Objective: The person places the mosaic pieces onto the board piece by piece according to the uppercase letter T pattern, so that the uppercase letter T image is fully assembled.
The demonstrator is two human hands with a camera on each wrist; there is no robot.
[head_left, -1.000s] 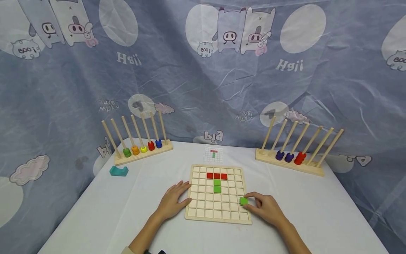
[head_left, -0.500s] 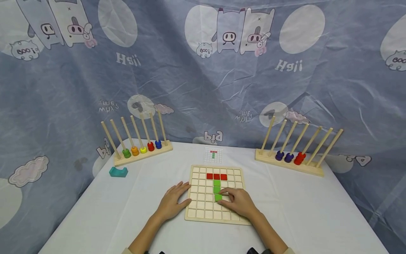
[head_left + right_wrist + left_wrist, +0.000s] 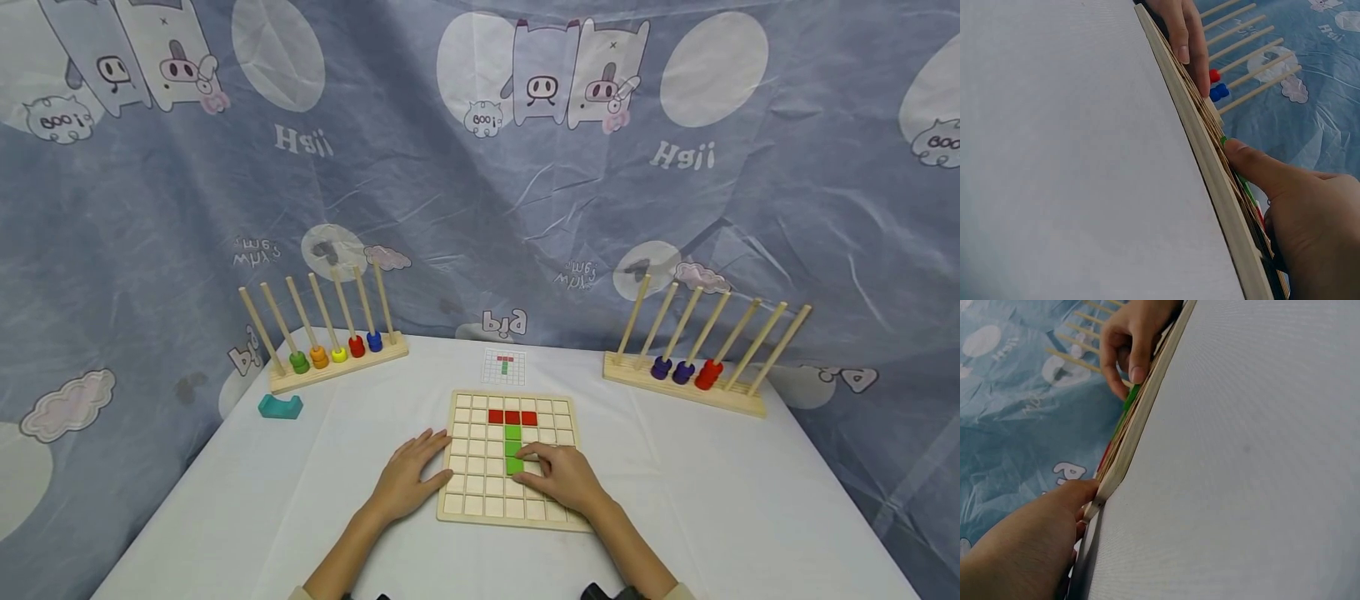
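In the head view a wooden grid board (image 3: 487,504) lies flat, with a row of red square tiles (image 3: 512,417) near its top. Two green square tiles (image 3: 513,440) run down from the middle red one. My right hand (image 3: 562,479) pinches another green square tile (image 3: 514,467) between thumb and fingers, directly below those two. The left wrist view shows this pinched tile (image 3: 1130,398) at the board's surface; whether it lies fully flat, I cannot tell. My left hand (image 3: 407,475) rests at the board's left edge, thumb and fingertips touching it.
Behind the board lies a small printed card (image 3: 504,367) with a red and green T pattern. Peg racks with coloured beads stand at back left (image 3: 352,361) and back right (image 3: 682,387). A teal notched block (image 3: 281,407) lies at the left. A patterned cloth (image 3: 480,192) hangs behind.
My right hand has carried the green tile left from the board's right edge to the column under the other green tiles, then shifted it slightly. The left hand has stayed put.
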